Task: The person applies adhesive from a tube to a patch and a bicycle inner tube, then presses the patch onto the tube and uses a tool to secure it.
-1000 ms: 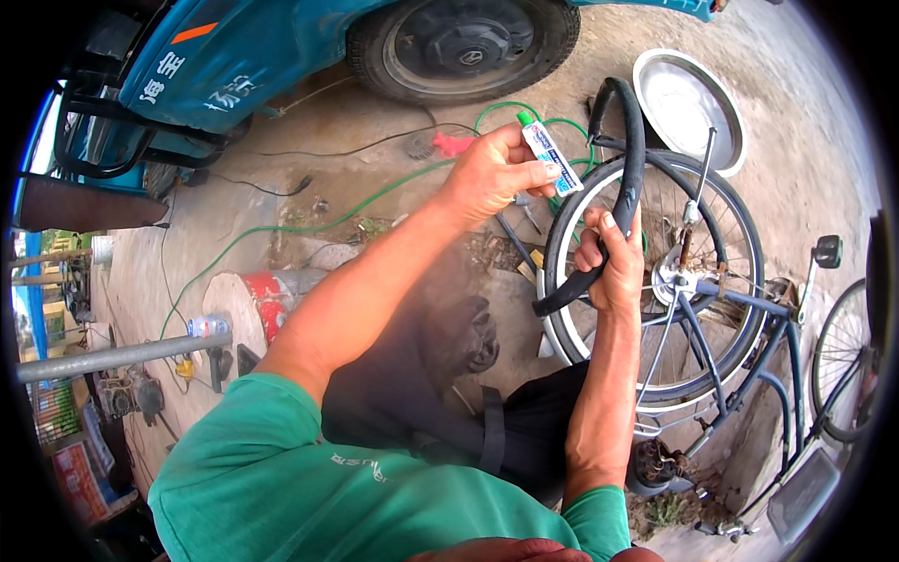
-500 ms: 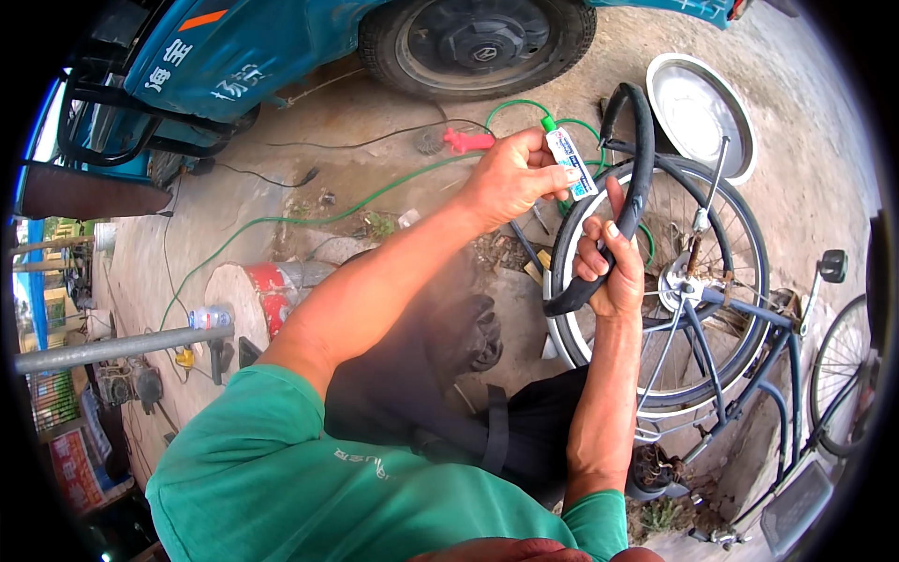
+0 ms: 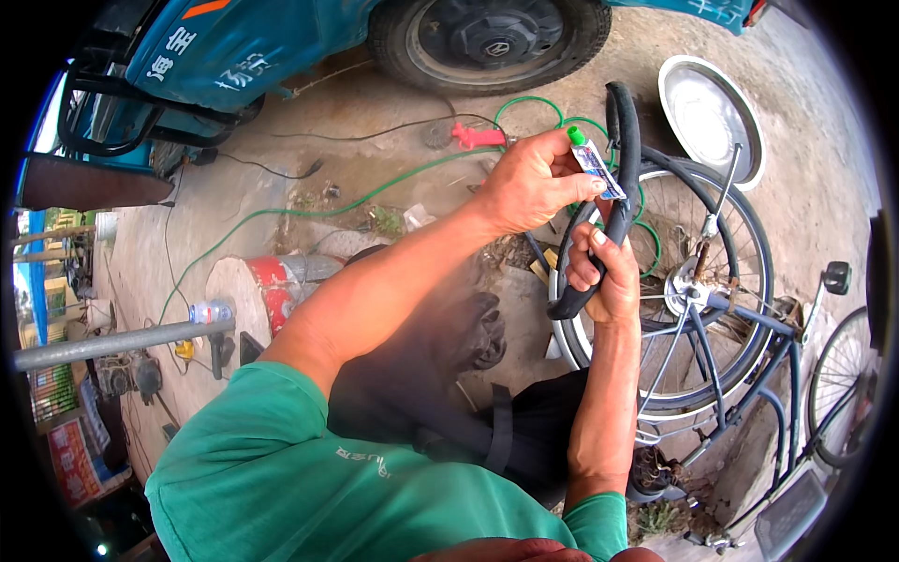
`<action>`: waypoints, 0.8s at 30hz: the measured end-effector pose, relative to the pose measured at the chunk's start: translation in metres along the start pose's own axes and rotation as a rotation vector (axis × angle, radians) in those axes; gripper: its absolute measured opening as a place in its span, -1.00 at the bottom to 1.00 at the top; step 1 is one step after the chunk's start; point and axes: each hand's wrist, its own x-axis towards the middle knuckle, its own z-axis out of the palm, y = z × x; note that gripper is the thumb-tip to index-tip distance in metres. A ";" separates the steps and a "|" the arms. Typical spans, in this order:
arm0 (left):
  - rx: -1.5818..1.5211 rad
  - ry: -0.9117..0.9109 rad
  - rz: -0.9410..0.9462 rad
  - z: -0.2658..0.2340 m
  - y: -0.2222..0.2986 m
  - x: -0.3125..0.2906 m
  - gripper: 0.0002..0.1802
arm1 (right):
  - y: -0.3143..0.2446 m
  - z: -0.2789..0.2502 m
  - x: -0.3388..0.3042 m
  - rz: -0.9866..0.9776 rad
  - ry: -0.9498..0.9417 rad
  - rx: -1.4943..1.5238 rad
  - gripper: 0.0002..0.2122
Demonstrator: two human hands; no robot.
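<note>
Pinched between thumb and fingers of my left hand (image 3: 536, 187) is a small white and blue squeeze tube (image 3: 594, 167) with a green cap at its upper end. Its lower end overlaps the black bicycle inner tube (image 3: 629, 126); whether they touch, I cannot tell. My right hand (image 3: 613, 281) is wrapped round the inner tube lower down, thumb upward. The inner tube rises in a narrow loop in front of the upright bicycle wheel (image 3: 757, 244), which has a white-edged rim and is mounted in a blue-grey frame (image 3: 763, 323).
A round metal basin (image 3: 712, 117) lies beyond the wheel. A green hose (image 3: 361, 199) and dark cables cross the ground near a red-pink tool (image 3: 478, 138). Farther off stands a teal vehicle (image 3: 281, 42). A red and white cylinder (image 3: 272, 290) and a metal pipe (image 3: 122, 347) are at left.
My left hand has moved right with the squeeze tube, whose lower end now overlaps the inner tube. The inner tube's loop looks narrower, and my right hand has shifted slightly.
</note>
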 end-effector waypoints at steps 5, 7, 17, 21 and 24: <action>-0.010 -0.020 0.012 0.000 0.002 0.000 -0.80 | 0.001 0.002 -0.001 0.010 0.015 -0.028 -0.45; 0.072 0.014 -0.018 -0.005 0.002 0.002 -0.80 | -0.001 0.001 0.000 0.013 0.022 -0.016 -0.47; 0.280 0.159 -0.557 -0.066 -0.064 0.010 -0.82 | -0.011 -0.027 0.007 -0.060 0.134 0.003 -0.55; 0.537 0.195 -0.755 -0.098 -0.088 0.006 -0.86 | -0.013 -0.022 0.007 -0.097 0.177 -0.064 -0.49; 0.738 0.191 -0.852 -0.138 -0.119 0.000 -0.84 | -0.011 -0.021 0.012 -0.089 0.198 -0.092 -0.44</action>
